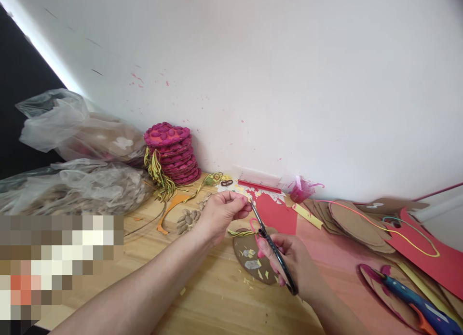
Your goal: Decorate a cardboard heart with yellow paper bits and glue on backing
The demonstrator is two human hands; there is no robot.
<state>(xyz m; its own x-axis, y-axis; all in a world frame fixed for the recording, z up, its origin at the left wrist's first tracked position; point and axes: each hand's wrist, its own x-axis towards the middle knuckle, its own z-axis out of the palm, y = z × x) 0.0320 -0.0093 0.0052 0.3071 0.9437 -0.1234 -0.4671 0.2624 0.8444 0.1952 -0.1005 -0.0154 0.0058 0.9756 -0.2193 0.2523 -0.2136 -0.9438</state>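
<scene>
Could nip a fingertip by snipping so close.
Gripping scissors (263,231) in right hand (289,258), pinching left hand (222,214) together beside the blades, above the table (210,306), toward its wall edge.

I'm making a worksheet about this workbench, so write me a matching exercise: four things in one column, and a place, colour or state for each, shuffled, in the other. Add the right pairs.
Things
1. Scissors
2. Magenta stack
3. Glue gun
4. Plastic bags

Descriptions
A. Blue and orange, lying at the lower right
B. Held in the right hand
C. Heaped at the left
D. Yellow-green strings hang at its side

Right pairs: 1-B, 2-D, 3-A, 4-C
</scene>
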